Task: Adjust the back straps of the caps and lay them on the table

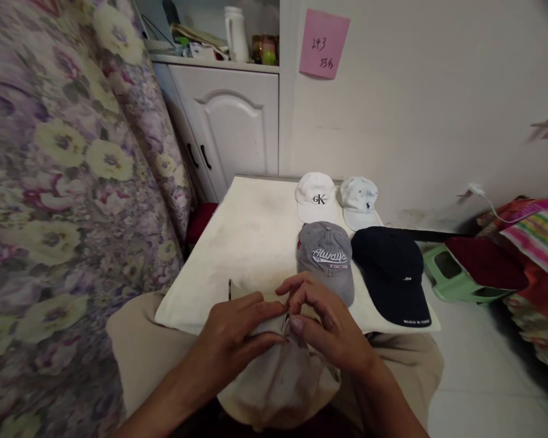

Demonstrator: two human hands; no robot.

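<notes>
A beige cap (283, 383) rests over my lap at the near edge of the table, its crown toward me. My left hand (239, 328) pinches the cap's edge from the left, with thumb and fingers closed on it. From the right, my right hand (322, 319) grips the same edge, its fingertips meeting the left ones. Just beyond my right hand lies a grey cap (326, 243) with "Always" lettering. Beside it sits a dark navy cap (387, 267). Behind them are a white cap (316, 188) with a CK logo and a pale cap (359, 194) with a small emblem.
The caps lie on a cream-covered table (250, 225). A floral curtain (73, 201) hangs on the left, and a white cabinet (237, 115) stands behind. On the right are a green stool (456, 274) and a striped cloth (538, 234). A pink note (323, 42) is on the wall.
</notes>
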